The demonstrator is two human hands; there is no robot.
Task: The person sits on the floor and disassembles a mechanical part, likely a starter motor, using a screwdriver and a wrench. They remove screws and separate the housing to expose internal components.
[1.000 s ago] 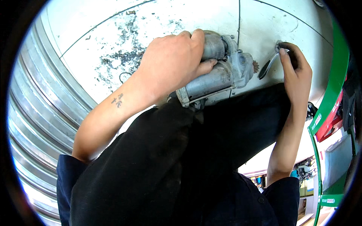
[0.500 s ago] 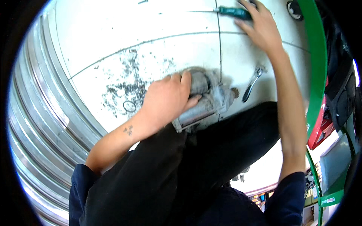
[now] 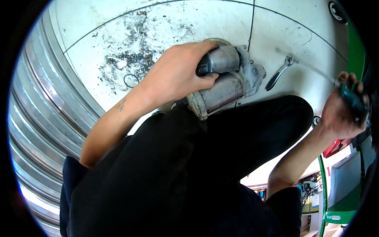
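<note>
My left hand (image 3: 175,73) is wrapped round the smaller upper cylinder of a grimy grey starter motor (image 3: 225,87), thumb on the near side and fingers over the top. The motor lies tilted beside my knees, its toothed end pointing right. Far to the right, my right hand (image 3: 340,116) grips a screwdriver by its dark green handle (image 3: 351,99). Its thin shaft, smeared by motion, points back toward a ratchet wrench (image 3: 279,74) lying on the floor. No contact shows between the screwdriver and the motor.
Black grit (image 3: 132,51) is scattered over the white tiled floor (image 3: 217,19), with a thin black ring (image 3: 130,81) among it. A ribbed metal shutter (image 3: 51,106) curves along the left. A green rack (image 3: 340,216) and a red object (image 3: 332,147) stand at right.
My right hand has taken the screwdriver off the floor and carried it right and nearer to me. My left hand stays on the motor, which now sits higher in view with its toothed end raised.
</note>
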